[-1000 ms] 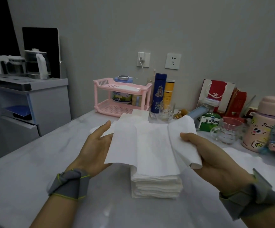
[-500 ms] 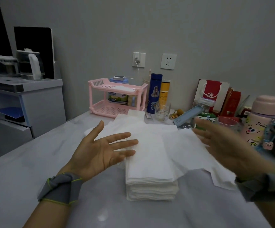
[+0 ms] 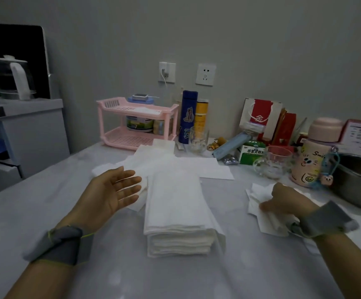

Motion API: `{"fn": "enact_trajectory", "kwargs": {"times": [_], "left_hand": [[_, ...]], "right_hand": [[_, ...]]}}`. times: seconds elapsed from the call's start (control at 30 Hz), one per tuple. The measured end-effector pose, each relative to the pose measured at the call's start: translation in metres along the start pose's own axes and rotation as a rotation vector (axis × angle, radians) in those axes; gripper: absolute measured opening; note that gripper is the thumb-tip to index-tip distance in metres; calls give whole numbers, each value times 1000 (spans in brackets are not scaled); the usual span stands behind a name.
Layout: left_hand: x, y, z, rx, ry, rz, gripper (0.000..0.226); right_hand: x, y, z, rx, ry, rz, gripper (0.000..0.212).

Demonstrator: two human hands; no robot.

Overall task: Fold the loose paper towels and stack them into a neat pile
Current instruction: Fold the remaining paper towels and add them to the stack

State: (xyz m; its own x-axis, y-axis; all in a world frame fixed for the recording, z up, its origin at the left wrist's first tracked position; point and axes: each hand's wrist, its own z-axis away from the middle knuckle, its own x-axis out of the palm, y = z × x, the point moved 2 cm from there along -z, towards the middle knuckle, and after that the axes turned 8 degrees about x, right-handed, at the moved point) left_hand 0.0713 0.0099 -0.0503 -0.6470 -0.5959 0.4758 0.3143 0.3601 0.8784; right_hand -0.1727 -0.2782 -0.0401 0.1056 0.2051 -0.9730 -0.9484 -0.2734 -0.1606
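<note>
Our left hand (image 3: 112, 190) hovers spread beside the folded pile (image 3: 175, 212). We see our right hand (image 3: 287, 201) gripping a loose paper towel (image 3: 257, 197), right of the pile.

pink rack (image 3: 136, 124), kettle (image 3: 13, 79), steel bowl (image 3: 360, 180)
</note>
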Motion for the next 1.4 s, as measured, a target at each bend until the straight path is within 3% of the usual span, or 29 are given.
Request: {"fn": "enact_trajectory", "kwargs": {"times": [0.17, 0.37, 0.53, 0.63, 0.83, 0.9, 1.0, 1.1, 1.23, 1.4], "left_hand": [[3, -1, 2, -25, -32, -42, 25], [4, -1, 3, -38, -44, -60, 26], [3, -1, 2, -39, -58, -41, 25], [3, -1, 1, -38, -66, -33, 29], [1, -3, 0, -33, -62, -43, 27], [1, -5, -1, -34, -56, -47, 27], [2, -2, 1, -20, -47, -47, 33], [7, -4, 3, -7, -57, -49, 33], [4, 1, 4, 54, -10, -97, 38], [9, 7, 10, 113, -23, -186, 60]], "right_hand": [[-3, 3, -4, -14, -15, 5, 34], [-5, 7, 1, -31, -116, -86, 32], [-17, 5, 4, -4, -133, -150, 44], [-25, 4, 7, -35, -197, -376, 39], [-55, -11, 39, -165, -255, -1189, 9], [-63, -18, 53, -221, -283, -1368, 16], [-70, -39, 78, -337, -465, -1588, 31], [-70, -64, 100, -407, -627, -1651, 19], [-64, -115, 122, -443, -849, -1619, 24], [-51, -168, 135, -501, -959, -1651, 29]]}}
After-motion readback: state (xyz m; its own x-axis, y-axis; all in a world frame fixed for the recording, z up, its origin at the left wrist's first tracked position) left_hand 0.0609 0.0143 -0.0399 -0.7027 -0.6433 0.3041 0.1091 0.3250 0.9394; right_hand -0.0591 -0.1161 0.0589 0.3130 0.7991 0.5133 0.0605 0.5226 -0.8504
